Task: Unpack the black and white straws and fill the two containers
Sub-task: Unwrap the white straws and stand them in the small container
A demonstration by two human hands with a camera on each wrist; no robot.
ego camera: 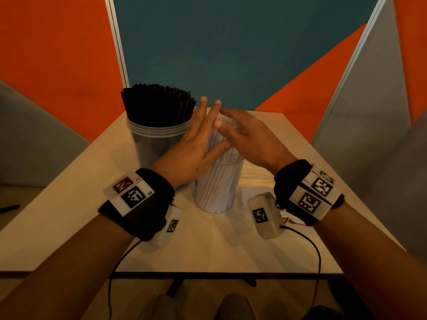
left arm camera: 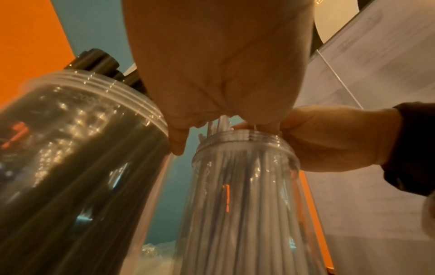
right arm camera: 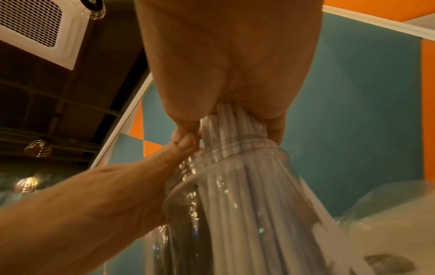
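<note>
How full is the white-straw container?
Full: white straws pack the clear container wall to wall, tips poking above its rim under both hands.

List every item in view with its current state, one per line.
Black straws: standing upright in their container.
White straws: inside the clear container.
Left hand: open, flat against the white straws.
Right hand: open, fingers over the straw tops.
</note>
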